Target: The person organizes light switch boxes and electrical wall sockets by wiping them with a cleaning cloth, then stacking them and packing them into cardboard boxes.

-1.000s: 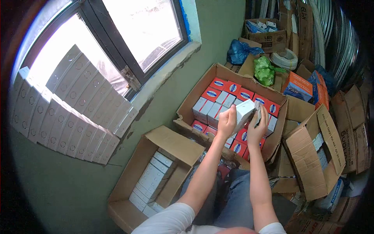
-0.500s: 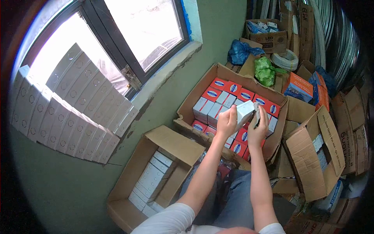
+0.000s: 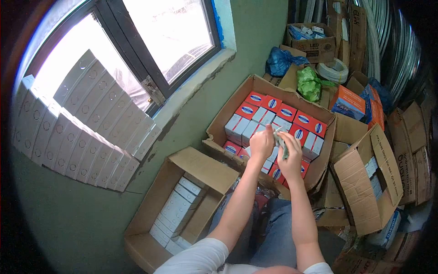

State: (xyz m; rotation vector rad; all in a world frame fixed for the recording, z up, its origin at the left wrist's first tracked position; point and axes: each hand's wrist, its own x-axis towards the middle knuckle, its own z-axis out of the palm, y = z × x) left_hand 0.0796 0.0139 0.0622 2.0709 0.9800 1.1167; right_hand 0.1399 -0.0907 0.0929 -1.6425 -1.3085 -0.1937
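Above a large open carton (image 3: 214, 144), my two hands work close together. My left hand (image 3: 262, 145) is closed around a small white box, which now shows hardly at all between the hands. In my right hand (image 3: 291, 150) is a crumpled greyish cloth (image 3: 284, 150), pressed toward the box with bent fingers. Beneath them, rows of red-and-white boxes (image 3: 303, 120) with blue oval labels fill the carton. To the lower left, another open carton (image 3: 148, 217) contains several white boxes (image 3: 177, 208) with round marks on their faces.
Stacked pale boxes (image 3: 84, 137) with ring marks stand at the left by the window (image 3: 169, 41). Right of the big carton are an open-flapped carton (image 3: 365, 182), orange boxes (image 3: 349, 101), a green bag (image 3: 309, 84), a blue bag (image 3: 284, 61) and a cable coil (image 3: 333, 71).
The white box, plainly visible before, has turned and is now mostly hidden by my hands. My right hand has moved left and slightly down with the cloth, closer to my left hand.
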